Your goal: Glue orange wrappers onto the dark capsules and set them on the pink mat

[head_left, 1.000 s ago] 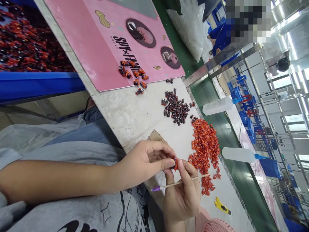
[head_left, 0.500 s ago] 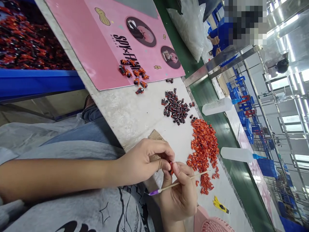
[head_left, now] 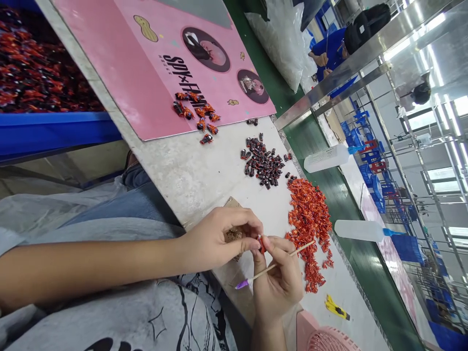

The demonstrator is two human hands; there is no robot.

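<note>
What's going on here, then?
A seated person is working by hand at a white table top. Their left hand and right hand pinch a small red-wrapped piece between them, and the right hand also holds a thin wooden stick with a purple end. A heap of orange-red pieces and a heap of dark pieces lie nearby.

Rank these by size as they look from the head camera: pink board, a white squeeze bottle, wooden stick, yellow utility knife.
Pink printed board, largest.
White squeeze bottle and purple-tipped wooden stick look alike in length; the stick is nearer the camera, so unsure.
Yellow utility knife, smallest.
</note>
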